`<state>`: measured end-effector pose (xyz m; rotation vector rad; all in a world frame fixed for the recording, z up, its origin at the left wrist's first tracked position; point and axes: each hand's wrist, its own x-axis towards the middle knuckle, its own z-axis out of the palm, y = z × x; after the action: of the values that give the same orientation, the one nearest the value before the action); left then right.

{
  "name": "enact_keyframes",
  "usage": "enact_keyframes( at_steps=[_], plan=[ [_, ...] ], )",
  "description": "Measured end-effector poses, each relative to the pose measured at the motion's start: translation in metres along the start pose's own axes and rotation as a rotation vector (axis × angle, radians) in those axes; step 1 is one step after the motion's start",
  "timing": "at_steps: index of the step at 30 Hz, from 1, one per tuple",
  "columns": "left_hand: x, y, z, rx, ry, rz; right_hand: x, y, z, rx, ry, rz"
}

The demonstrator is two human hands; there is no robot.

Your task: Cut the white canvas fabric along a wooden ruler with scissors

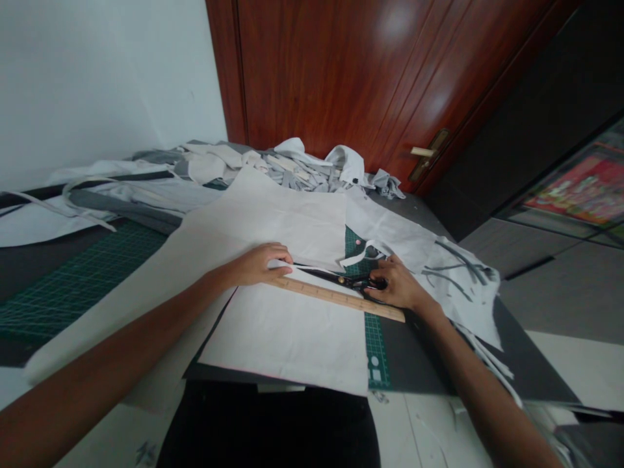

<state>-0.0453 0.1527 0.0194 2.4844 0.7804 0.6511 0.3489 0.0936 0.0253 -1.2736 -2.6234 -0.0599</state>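
As I look on from beside the table (404,364), the scissors (344,280) are black with a brass-toned pivot, held over pale cloth (292,325), inward of the near edge. Blades point toward the left end; the long axis runs roughly parallel to the near edge, just beyond a wooden ruler (341,298). The right hand (400,286), its forearm entering from the near right, grasps the handles; the left hand (260,263) (forearm from the near left) pinches cloth beside the blades.
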Motion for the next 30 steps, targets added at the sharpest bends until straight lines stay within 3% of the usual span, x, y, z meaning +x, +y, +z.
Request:
enact_keyframes(
  at_steps=[30],
  plan=[
    [0.0012,-0.0002,0.0069,-0.037,0.021,-0.028,0.0026,-0.0092,-0.0029,0.038,0.022,0.006]
  ],
)
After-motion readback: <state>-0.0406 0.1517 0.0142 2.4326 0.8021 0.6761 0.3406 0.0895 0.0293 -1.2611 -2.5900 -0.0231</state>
